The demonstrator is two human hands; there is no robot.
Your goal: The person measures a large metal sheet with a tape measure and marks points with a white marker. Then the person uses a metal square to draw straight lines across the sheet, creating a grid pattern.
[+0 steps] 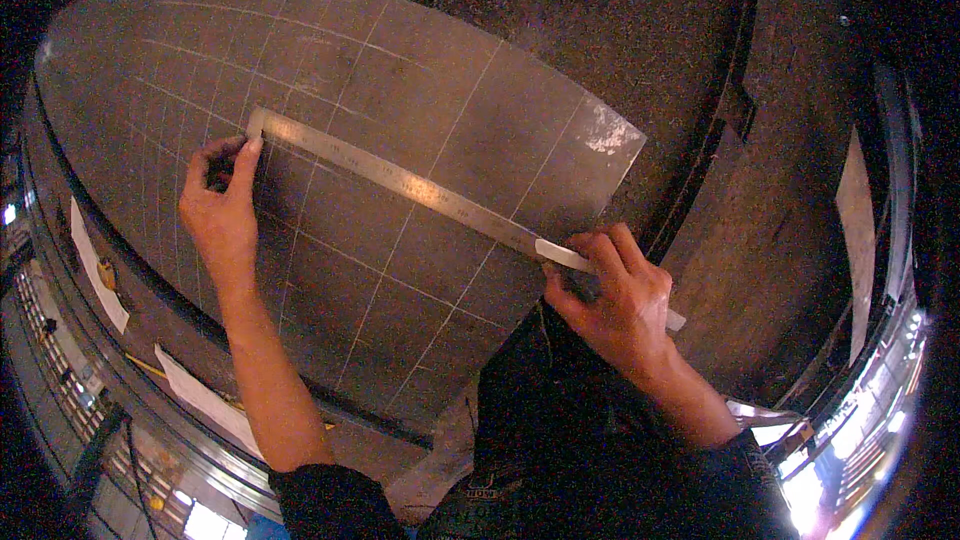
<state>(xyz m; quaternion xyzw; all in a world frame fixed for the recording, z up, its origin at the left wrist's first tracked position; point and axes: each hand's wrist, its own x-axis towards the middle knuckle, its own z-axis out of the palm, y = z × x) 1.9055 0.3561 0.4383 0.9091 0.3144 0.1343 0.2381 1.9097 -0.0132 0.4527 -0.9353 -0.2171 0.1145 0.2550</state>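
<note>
A steel rule [400, 180] lies slantwise across a grey sheet [330, 90] that rests on the tabletop [640, 50]; the sheet already carries a grid of pale scribed lines. The left hand [222, 210] presses down the rule's upper-left end, fingertips bent onto its corner, so it is closed down on the rule rather than gripping round it. The right hand [615, 295] sits at the rule's lower-right end, near the sheet's edge, fingers curled shut around a white marking stick [570, 258] whose tip lies against the rule.

The step in hand looks like ruling one more line: the rule is being set to the marks and the stick brought to its edge. The rule runs at an angle to the nearby grid lines, so it may be laying a diagonal, though that is only a judgement.

The next move calls for steady downward pressure from the left hand so the rule does not pivot, and the stick kept tight against the rule's edge along its length.
</note>
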